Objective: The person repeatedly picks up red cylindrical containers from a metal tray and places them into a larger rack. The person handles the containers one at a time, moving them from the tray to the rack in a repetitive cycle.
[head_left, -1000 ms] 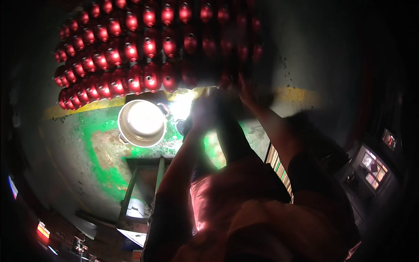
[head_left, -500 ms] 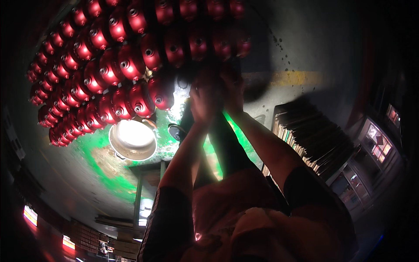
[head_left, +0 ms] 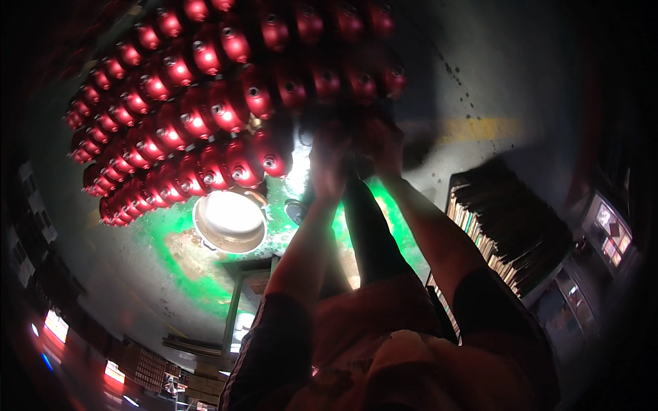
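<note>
My left hand [head_left: 330,164] and my right hand [head_left: 384,147] reach forward side by side into deep shadow. Both look closed, with the fingers curled in toward a dark shape between them that I cannot make out. Just beyond and to the left are long rows of shiny red, rounded metal bodies [head_left: 271,162], each with a small round fitting on its side. The end pieces of the nearest row lie closest to my left hand. Beside my left forearm, a pale round basin [head_left: 230,218] stands on the floor, brightly lit inside.
A tall stack of flat sheets [head_left: 507,226] rises to the right of my right forearm. Green patches and a yellow stripe [head_left: 480,129] mark the grey floor [head_left: 130,267]. A small dark round object [head_left: 295,211] lies between the basin and my left arm. A frame-like stand [head_left: 236,301] is at lower left.
The whole view has shifted, so the red rows, basin and stack appear farther right. My hands stay together in the shadow, with a slight change of pose.
</note>
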The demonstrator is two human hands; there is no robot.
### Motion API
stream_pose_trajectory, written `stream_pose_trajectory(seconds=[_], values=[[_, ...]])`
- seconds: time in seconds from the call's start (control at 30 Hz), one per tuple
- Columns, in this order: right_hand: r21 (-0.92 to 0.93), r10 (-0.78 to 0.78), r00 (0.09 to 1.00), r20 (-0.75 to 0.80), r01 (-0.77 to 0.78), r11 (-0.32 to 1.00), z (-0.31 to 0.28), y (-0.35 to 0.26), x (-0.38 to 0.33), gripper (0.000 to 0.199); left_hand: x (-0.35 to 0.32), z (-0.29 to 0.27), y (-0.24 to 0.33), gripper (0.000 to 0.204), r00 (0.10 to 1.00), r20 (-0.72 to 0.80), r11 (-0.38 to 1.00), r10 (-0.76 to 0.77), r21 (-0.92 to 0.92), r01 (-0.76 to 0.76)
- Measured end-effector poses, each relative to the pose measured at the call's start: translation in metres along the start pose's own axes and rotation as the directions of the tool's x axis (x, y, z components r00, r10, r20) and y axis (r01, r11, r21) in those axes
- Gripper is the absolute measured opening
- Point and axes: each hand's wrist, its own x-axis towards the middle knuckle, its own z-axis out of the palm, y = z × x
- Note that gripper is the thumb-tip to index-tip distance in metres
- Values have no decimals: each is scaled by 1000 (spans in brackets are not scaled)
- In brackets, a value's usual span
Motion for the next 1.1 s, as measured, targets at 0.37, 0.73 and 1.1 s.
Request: stream_pose_trajectory(seconds=[0.37,0.73,1.1], values=[[472,125,957,260,-239,849,-107,-99,-89,80,-163,-217,84,47,992,106,939,-72,-327,104],[716,-352,640,683,-492,495,-70,-367,-198,80,-427,-371,210,66,648,-660,725,-381,-648,-234],[109,-511,-107,853,-921,374,59,-555,-331,45,-434,-420,119,69,714,-558,-452,-423,-553,-700]])
